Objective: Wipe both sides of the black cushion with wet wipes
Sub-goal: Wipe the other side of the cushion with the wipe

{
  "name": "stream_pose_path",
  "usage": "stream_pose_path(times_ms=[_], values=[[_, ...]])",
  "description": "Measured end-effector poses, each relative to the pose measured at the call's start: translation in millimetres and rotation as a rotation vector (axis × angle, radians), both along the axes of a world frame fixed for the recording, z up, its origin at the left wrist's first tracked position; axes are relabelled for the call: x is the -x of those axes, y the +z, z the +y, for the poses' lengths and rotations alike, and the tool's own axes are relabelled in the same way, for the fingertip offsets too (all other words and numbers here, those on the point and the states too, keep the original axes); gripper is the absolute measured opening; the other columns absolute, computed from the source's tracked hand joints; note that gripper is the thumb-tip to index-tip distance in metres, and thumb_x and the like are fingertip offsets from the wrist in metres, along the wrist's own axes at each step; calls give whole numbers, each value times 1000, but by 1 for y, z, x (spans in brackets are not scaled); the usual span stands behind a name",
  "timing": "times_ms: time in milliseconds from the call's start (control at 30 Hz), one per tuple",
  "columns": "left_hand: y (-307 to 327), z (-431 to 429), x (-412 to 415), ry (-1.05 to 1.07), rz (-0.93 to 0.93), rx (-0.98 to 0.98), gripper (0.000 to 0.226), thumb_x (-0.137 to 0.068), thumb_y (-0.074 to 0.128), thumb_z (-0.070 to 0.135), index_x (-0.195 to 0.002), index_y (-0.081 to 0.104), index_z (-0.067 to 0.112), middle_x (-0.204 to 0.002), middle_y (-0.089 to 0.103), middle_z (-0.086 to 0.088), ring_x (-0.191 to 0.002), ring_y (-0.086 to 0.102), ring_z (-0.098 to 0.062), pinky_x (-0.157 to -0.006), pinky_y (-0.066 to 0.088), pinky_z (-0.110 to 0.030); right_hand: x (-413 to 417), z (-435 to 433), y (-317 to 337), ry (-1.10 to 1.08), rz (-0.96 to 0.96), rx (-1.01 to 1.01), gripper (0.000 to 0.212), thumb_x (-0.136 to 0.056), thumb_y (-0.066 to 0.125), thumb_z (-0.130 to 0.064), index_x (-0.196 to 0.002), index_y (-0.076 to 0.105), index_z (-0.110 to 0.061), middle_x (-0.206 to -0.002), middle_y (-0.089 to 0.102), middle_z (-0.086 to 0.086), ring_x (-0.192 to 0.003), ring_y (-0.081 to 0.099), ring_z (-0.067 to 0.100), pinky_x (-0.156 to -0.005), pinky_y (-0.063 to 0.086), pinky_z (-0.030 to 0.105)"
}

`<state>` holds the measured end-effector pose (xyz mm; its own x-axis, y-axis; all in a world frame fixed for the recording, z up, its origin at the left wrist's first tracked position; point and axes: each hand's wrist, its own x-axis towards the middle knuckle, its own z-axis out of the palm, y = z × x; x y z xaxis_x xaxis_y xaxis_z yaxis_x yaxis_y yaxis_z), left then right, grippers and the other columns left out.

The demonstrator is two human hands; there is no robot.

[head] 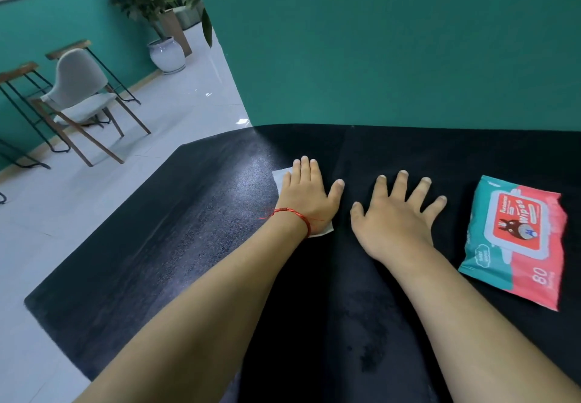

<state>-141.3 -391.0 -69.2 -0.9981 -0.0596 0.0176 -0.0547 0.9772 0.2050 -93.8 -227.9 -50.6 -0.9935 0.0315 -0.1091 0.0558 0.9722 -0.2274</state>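
Note:
The black cushion lies flat and fills most of the lower view, its left part shiny with a damp-looking sheen. My left hand, a red string on its wrist, presses flat with straight fingers on a white wet wipe that peeks out at the fingers and at the wrist. Just to its right, my right hand rests on the cushion with fingers spread and holds nothing. A teal and red pack of wet wipes lies on the cushion at the right.
A green wall rises directly behind the cushion. To the left is a pale tiled floor with a grey chair, dark-framed stools and a potted plant.

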Motion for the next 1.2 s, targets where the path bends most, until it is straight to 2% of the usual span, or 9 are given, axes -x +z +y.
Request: stream_pose_path(times_ms=[300,600,700,800,933,1100,1200], values=[[2,46,35,-81,-38,-18,81,-108,24,58,-167,2,6,-175,-5,-11,-162,-10,-23,-130,-3,-44,2,4,7,-21,-6,75,67,-107,27,-39,-170,11,-22,-177,-3,11,-160,-11,46,-125,-3,70],[9,64,84,-215,-56,6,77,-109,21,55,-167,3,8,-176,-5,-9,-162,-9,-21,-131,-2,-42,3,12,13,-40,42,173,61,-107,27,-41,-166,24,-26,-177,10,5,-162,-3,40,-127,2,65],[11,63,86,-252,-9,-16,77,-109,22,56,-167,5,9,-176,-2,-8,-162,-7,-20,-131,-1,-41,3,12,12,-39,39,167,60,-107,26,-41,-165,26,-27,-177,10,5,-161,-3,40,-127,1,65],[13,62,82,-206,116,-5,75,-109,22,55,-167,12,8,-176,7,-8,-162,-1,-21,-131,2,-43,3,10,13,-31,30,157,61,-106,25,-43,-165,26,-28,-177,8,6,-161,-5,41,-126,1,66],[9,68,74,-61,7,-44,71,-110,22,49,-166,15,7,-175,10,-11,-162,3,-24,-130,5,-45,2,10,13,-28,17,159,61,-106,27,-43,-165,26,-27,-178,7,7,-161,-6,43,-126,0,67],[3,71,75,-95,-12,22,68,-110,21,45,-168,8,13,-176,2,-7,-162,-2,-24,-130,1,-46,1,11,12,-43,18,168,63,-104,30,-40,-165,26,-24,-178,7,6,-161,-5,41,-127,0,65],[4,69,82,-123,-40,49,68,-110,20,45,-168,6,14,-176,1,-6,-162,-2,-24,-131,1,-46,3,12,13,-92,65,244,66,-105,33,-40,-168,19,-24,-177,11,2,-162,1,35,-128,4,62]])
